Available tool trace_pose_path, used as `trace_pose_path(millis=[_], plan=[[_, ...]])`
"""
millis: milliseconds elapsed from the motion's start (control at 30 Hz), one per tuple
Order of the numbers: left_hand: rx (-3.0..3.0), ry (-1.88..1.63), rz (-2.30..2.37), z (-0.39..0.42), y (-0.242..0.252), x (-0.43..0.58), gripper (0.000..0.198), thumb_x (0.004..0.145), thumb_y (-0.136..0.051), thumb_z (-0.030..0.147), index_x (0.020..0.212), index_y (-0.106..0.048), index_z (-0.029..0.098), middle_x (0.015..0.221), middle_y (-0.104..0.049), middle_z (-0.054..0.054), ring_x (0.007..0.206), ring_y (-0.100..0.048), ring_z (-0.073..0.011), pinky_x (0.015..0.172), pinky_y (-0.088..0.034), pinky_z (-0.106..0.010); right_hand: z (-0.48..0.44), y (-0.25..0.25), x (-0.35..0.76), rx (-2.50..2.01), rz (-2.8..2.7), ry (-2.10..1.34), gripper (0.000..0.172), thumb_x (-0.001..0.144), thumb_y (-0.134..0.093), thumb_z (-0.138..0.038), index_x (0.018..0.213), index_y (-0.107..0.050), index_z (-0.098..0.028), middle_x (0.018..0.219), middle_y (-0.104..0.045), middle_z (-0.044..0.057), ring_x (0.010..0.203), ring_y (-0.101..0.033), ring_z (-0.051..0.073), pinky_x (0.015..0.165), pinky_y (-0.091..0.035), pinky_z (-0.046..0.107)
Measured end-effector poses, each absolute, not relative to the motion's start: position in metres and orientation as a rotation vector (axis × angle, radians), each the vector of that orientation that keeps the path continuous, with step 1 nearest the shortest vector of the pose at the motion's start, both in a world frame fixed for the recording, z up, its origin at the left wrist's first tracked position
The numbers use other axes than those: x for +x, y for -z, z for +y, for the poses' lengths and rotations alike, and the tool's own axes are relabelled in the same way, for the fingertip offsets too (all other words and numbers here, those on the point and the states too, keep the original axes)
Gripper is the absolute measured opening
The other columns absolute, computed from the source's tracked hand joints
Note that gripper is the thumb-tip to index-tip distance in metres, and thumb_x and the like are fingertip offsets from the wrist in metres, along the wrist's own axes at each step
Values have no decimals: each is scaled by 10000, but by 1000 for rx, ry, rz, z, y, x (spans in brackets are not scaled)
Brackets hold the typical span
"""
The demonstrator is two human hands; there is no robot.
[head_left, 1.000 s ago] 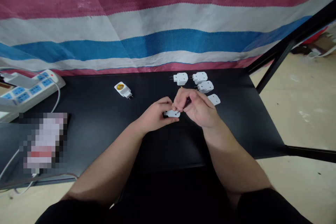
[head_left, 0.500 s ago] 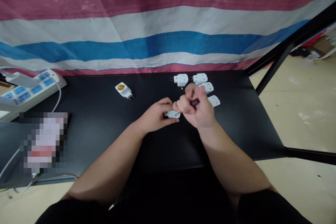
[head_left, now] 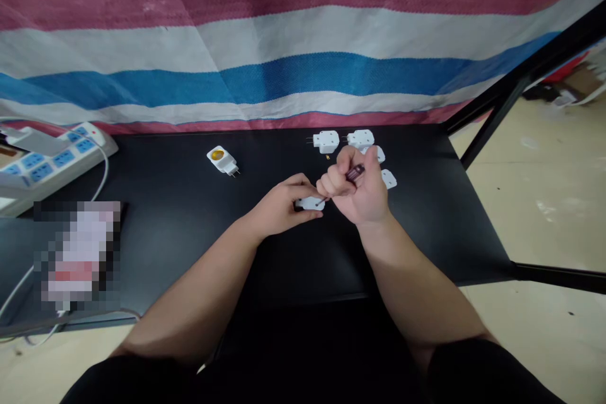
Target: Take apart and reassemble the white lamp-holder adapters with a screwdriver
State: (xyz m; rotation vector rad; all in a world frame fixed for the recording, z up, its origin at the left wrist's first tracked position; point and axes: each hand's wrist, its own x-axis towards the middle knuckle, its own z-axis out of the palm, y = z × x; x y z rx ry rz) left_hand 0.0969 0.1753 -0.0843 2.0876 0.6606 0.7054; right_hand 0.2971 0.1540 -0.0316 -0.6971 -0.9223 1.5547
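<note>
On the black surface (head_left: 180, 227), the right hand (head_left: 358, 192) curls around a screwdriver (head_left: 355, 172). The left hand (head_left: 284, 205) pinches a white plug (head_left: 308, 203) near the surface's middle. The tip seems to meet a small hole (head_left: 317, 205). Best keep the plug still, line the tip up straight and press gently.

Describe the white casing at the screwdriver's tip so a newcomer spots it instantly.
At the black table, find the left hand. In its grip is the white casing. Unlike the white plugs lying beyond it, this one has a screwdriver meeting its face.
</note>
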Motion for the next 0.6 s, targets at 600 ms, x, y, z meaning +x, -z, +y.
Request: trace_pose_path(millis=[600], plan=[[2108,-677,715,173,81,97,327,962,-866,332,1246,-732,241,1152,-676,-70,999,-678,-227,883,-558,-366,158,32,303,-695,-872,-1441,654,972,-600,-882,785,-397,-289,523,-168,-121,489,-114,127,495,-228,300]])
